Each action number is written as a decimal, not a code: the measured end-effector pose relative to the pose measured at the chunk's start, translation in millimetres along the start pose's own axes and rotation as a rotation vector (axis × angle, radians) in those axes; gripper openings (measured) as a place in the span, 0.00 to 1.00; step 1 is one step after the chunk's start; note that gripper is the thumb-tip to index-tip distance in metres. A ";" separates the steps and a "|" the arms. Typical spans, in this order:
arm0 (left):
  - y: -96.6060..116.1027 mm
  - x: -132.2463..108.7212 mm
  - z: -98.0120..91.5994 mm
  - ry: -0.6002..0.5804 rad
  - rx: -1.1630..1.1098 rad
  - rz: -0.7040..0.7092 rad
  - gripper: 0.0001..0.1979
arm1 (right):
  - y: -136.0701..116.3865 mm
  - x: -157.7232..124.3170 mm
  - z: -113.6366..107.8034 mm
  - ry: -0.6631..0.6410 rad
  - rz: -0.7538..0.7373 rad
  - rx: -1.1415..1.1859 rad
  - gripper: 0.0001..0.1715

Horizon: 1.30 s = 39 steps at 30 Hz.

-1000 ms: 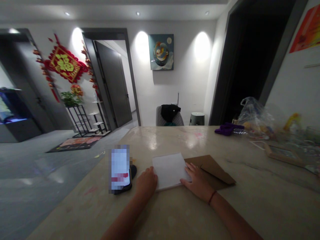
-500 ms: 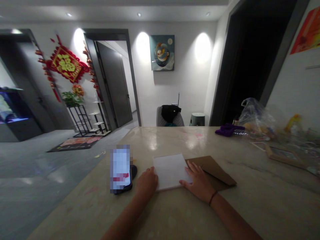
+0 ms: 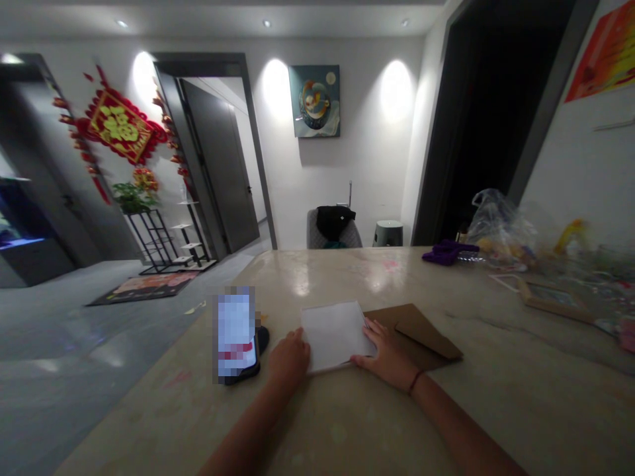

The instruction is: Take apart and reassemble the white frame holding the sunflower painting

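Little has changed over the last second. Both hands have kept their places on either side of the sheet (image 3: 333, 334), and only the view has shifted a touch, so the handling of the sheet stands where it was.

The left hand (image 3: 289, 357) sits at the sheet's left edge with its fingers curled. I cannot tell whether its grip pinches that edge or merely rests against it. The right hand (image 3: 384, 357) lies flat with an open grip, fingers spread on the sheet's right edge and thumb by the near corner.

The sheet is white, square and blank. It lies flat on the worktop (image 3: 496, 396) between the hands, and its right side overlaps a brown card (image 3: 421, 332). A phone (image 3: 238, 337) is propped just left of the left hand.

Farther along the worktop are a frame (image 3: 550, 297), a purple cloth (image 3: 446, 252) and a clear bag (image 3: 496, 221). A chair (image 3: 333, 228) stands past the far end, below a painting (image 3: 314, 100).
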State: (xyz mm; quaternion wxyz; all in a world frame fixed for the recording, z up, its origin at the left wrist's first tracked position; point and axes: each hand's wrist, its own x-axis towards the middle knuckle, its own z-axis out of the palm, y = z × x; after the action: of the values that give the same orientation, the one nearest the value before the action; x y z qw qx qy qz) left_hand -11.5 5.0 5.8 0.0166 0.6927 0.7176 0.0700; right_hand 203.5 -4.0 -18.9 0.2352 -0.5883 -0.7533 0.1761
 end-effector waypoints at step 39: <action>4.3 -3.0 -7.2 -0.044 0.029 0.009 0.21 | -15.9 7.6 19.4 0.428 0.186 0.509 0.36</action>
State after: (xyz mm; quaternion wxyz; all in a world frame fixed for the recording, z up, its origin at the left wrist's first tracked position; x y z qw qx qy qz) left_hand -8.0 1.6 13.2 0.0219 0.6973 0.7150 0.0446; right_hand 178.3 -0.3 -25.2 0.5101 -0.6006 -0.5620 0.2516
